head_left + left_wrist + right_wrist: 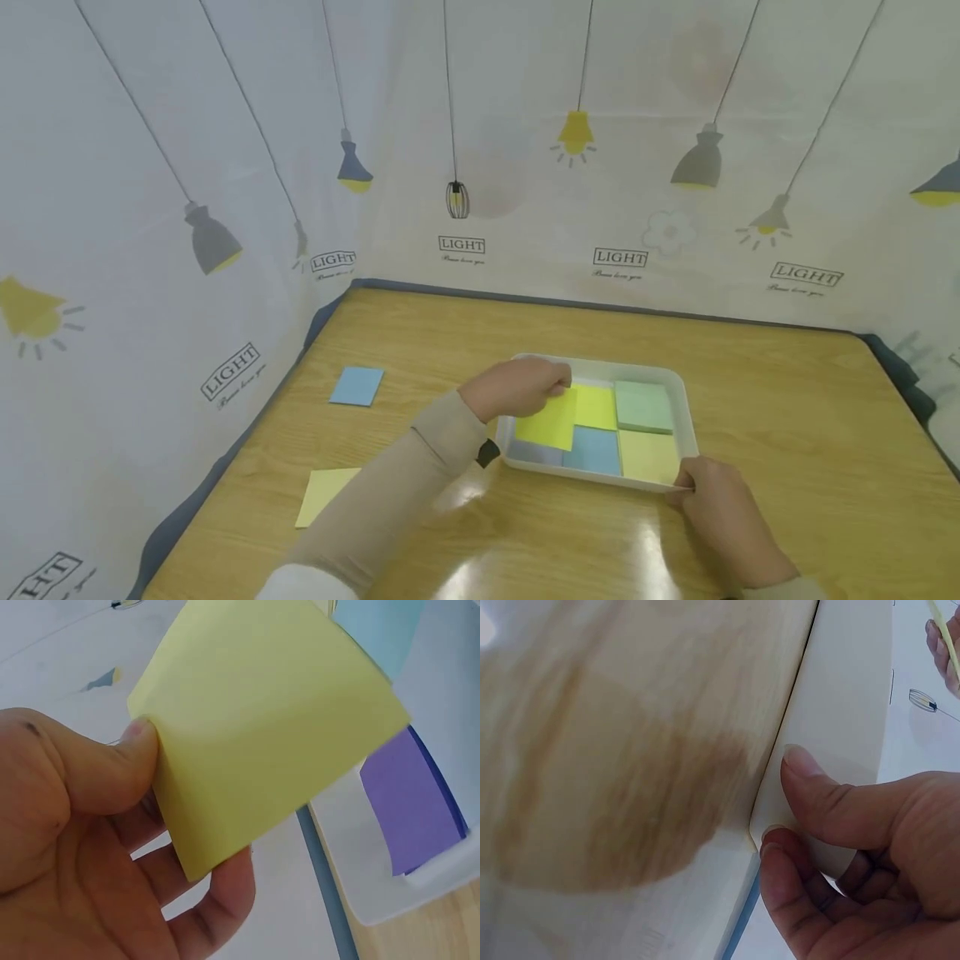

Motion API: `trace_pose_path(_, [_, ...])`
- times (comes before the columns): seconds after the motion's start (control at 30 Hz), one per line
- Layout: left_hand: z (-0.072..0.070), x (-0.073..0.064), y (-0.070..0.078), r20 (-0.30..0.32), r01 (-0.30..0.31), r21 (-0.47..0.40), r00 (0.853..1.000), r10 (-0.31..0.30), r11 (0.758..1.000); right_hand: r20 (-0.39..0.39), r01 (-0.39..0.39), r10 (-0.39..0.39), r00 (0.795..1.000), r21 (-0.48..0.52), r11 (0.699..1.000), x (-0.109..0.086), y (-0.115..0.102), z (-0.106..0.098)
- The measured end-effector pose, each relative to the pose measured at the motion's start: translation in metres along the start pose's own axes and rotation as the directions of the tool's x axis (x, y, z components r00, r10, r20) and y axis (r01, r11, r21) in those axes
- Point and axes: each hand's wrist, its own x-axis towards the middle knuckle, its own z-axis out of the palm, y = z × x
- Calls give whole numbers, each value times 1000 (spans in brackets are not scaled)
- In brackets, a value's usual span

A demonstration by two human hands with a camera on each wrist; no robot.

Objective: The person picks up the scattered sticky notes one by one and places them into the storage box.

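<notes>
My left hand [517, 388] pinches a bright yellow sticky note [546, 421] along one edge, between thumb and fingers. In the left wrist view the yellow note [277, 727] is tilted and lifted over the white tray [360, 900]. The tray [686, 417] lies on the table and holds sticky notes side by side: yellow [595, 407], green [643, 407], blue [592, 451], pale yellow [648, 456] and purple [536, 452], the last partly hidden by the held note. At the tray's near right corner, my right hand [723, 517] grips the edge with thumb and fingers.
Left of the tray, a blue sticky note [357, 387] lies on the wooden table [427, 333]. Nearer, a pale yellow note [322, 493] is partly covered by the left sleeve [390, 492]. A lamp-printed cloth [525, 225] stands along the table's back and left edges.
</notes>
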Motion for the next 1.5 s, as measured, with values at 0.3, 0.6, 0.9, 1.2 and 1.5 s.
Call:
trace_pose_path(0.3, [3,29,2,31,81,-86,996,-78,993,-25,0,0,1000,-17,1000,1,0,-1])
trace_pose_path(0.6, [15,58,-1,49,119,-142,992,-113,983,-39,23,-23,999,-4,1000,1,0,1])
trace_pose_path(0.9, [24,81,5,46,102,-136,994,-96,985,-50,19,-19,999,-6,1000,1,2,1])
trace_pose_path(1.2, [32,99,10,42,140,-113,990,-136,984,-30,11,-11,999,5,1000,2,5,3])
trace_pose_path(1.5, [39,106,12,12,232,-80,973,-232,969,-41,3,-3,999,3,1000,2,2,0])
